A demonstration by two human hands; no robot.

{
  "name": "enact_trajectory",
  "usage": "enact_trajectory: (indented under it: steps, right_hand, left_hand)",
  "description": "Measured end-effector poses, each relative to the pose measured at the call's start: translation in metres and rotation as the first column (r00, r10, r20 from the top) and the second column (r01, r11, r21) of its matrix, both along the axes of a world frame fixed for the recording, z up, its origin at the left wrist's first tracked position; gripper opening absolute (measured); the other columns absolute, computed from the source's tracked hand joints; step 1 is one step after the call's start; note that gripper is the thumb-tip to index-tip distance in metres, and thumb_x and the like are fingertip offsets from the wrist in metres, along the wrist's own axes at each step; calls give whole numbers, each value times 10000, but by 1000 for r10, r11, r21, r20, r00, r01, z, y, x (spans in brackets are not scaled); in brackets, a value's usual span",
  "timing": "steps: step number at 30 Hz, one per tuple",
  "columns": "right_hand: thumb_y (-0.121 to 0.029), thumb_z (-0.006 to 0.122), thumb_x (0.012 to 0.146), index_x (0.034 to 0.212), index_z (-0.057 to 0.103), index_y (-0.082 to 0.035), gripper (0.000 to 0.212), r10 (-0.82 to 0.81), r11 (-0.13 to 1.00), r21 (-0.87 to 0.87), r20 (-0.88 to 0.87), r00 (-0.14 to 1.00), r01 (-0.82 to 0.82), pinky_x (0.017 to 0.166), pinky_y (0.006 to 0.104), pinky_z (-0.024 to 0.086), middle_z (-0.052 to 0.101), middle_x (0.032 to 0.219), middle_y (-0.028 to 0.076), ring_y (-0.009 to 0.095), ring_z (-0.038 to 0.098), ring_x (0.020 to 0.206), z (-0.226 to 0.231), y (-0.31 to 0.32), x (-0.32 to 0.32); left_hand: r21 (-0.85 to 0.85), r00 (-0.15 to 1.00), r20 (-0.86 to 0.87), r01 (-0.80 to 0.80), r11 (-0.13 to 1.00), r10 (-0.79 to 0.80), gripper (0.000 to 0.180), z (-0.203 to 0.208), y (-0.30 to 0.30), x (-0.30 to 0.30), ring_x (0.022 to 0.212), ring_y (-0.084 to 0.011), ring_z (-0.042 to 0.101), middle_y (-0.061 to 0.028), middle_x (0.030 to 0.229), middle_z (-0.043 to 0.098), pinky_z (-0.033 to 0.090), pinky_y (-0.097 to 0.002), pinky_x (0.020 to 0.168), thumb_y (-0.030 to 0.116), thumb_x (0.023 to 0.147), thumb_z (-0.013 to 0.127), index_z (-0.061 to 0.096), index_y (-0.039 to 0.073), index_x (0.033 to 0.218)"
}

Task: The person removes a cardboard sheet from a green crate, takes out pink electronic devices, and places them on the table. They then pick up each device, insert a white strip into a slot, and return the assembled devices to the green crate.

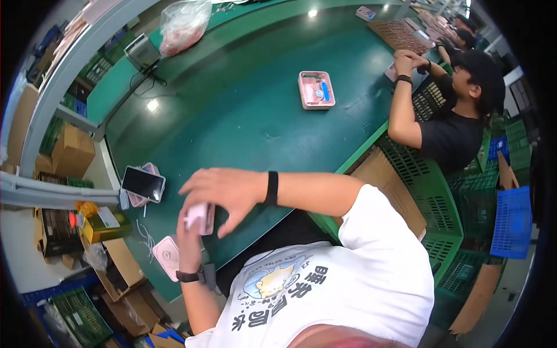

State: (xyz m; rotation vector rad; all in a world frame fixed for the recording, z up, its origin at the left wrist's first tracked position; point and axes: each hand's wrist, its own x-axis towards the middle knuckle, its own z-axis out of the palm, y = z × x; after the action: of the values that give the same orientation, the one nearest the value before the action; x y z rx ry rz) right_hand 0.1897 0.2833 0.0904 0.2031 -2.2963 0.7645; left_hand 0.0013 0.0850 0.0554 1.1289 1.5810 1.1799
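Close to the near left edge of the green work surface, my left hand [190, 236] is closed around a small pale pink box [206, 222]. Part of the box is hidden behind the fingers. Reaching across from the right, my right hand [223, 194] is held over the far side of the box, its fingers spread and thumb apart. Whether its fingertips touch the box is hard to tell. Beside my left wrist lies a pink rounded panel [166, 258] with a ring pattern. Farther left, a dark-screened phone [143, 184] rests on a pink tray [152, 169].
An open pink box [317, 91] with a blue item inside sits on the green belt [249, 122]. A co-worker [452, 116] leans at the right edge behind green crates [429, 180]. A yellow can [104, 225] and grey frame post [58, 188] stand left; a plastic bag [184, 26] lies far back.
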Motion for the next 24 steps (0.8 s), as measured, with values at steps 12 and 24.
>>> enact_trajectory:
  steps: [12, 24]
  right_hand:
    - [-618, 926, 741, 1416, 642, -15, 948, -785, 511, 348, 561, 262, 786, 898, 522, 597, 668, 1300, 212, 375, 696, 1164, 4, 69, 37]
    - [-394, 863, 838, 1300, 680, -22, 621, -962, 109, 681, 257, -97, 724, 995, 528, 575, 641, 1295, 184, 359, 648, 1235, -31, 167, 109]
  left_hand:
    - [-18, 875, -445, -224, 974, 193, 659, 61, -51, -29, 1420, -339, 637, -181, 1496, 673, 497, -464, 1216, 167, 1086, 759, 487, 4, 1664]
    - [-124, 746, -664, -184, 975, 57, 1146, 44, -126, -63, 1517, -429, 502, -238, 1636, 475, 453, -496, 1263, 190, 737, 997, 413, 10, 1706]
